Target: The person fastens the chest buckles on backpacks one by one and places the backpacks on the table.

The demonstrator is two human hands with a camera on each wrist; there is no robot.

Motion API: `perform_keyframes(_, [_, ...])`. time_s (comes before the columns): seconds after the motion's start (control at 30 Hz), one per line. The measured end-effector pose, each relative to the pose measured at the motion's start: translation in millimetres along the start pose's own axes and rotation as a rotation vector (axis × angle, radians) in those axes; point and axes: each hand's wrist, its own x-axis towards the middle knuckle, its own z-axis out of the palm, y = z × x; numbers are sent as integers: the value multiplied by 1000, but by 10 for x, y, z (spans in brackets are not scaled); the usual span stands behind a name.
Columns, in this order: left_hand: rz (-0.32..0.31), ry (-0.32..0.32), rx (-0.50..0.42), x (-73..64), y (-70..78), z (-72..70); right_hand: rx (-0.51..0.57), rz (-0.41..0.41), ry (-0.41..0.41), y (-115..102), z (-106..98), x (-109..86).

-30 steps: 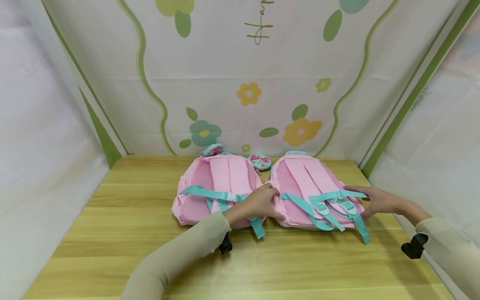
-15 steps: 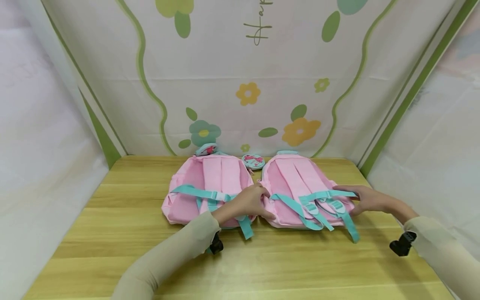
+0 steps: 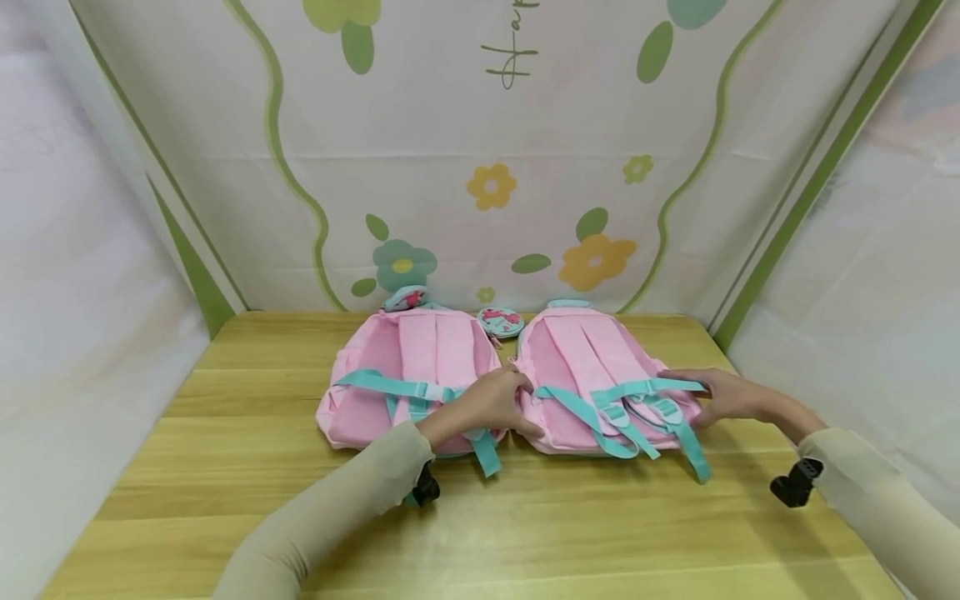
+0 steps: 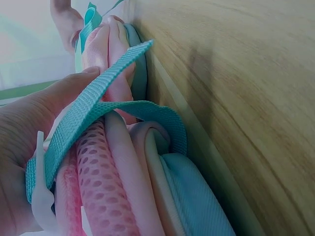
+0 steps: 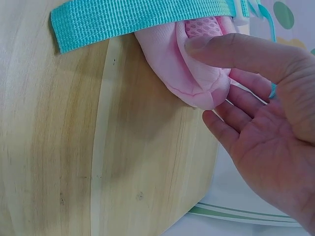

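Note:
Two pink backpacks lie side by side on the wooden table, strap side up, with turquoise webbing and white buckles. My left hand [image 3: 491, 402] reaches over the left backpack [image 3: 367, 417] and grips the near left side of the right backpack [image 3: 555, 346]. In the left wrist view the left thumb [image 4: 74, 86] meets its pink side, while the fingers are hidden. My right hand [image 3: 723, 396] holds the right backpack's right edge. The right wrist view shows the right thumb [image 5: 236, 51] on the pink corner [image 5: 182, 73] and fingers behind it, below a turquoise strap [image 5: 142, 14].
A round turquoise pouch [image 3: 501, 322] with a pink print lies between the backpacks' tops. A similar pouch [image 3: 406, 298] sits at the left one's top. Behind the wooden table [image 3: 247, 400] hangs a floral cloth wall [image 3: 420, 200], with cloth sides left and right.
Both backpacks and both hands have shifted a little to the left along the table, mostly in the first half second. The hands keep their places on the right backpack.

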Motion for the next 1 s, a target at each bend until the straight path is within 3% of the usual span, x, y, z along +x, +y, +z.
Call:
perform_keyframes(0.57, [-12,1,26,-52,44,-98,-16,-34,2,-33,-18,16])
perform_keyframes(0.87, [-14,-26,10,-52,120,-180,-33,-15,-18,-62,-44,-2])
perform_keyframes(1.0, [-5,-8,31,-17,168,-225,-43,-7,-37,-56,-61,-16])
